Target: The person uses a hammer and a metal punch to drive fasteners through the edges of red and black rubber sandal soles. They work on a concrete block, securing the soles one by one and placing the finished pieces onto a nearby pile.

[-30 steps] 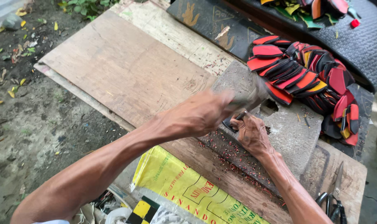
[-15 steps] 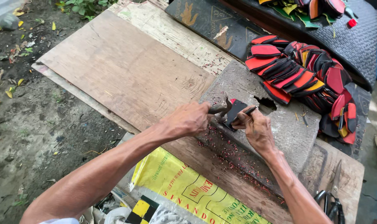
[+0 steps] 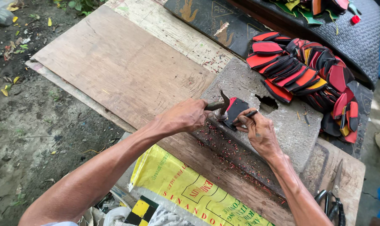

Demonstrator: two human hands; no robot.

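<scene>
Head view, looking down. Left hand (image 3: 185,116) wrapped tight around the handle of a hammer (image 3: 220,108), metal head low over the near edge of a flat grey stone slab (image 3: 282,125). Right hand (image 3: 259,132) just to the right of it, fingers (image 3: 243,120) pinched narrow on a thin dark punch (image 3: 247,114) laid across a black-and-red cut piece (image 3: 235,111). Piece pressed flat on the slab, squeezed between hammer head and right fingertips, touching both.

Piece small, roughly trapezoid, mostly black with a red strip along its upper left edge. Red and dark crumbs scattered on the slab and on the wooden board (image 3: 119,71) under it. Heap of similar red, black and yellow pieces (image 3: 307,79) well apart, up on the far right of the slab.

Hammer handle swallowed by the left fist; shape of the striking face not clear. Punch tip hidden against the piece. Scissors (image 3: 330,196) at the lower right partly cut off by the frame edge, as was the yellow printed sack (image 3: 186,188) below the forearms.
</scene>
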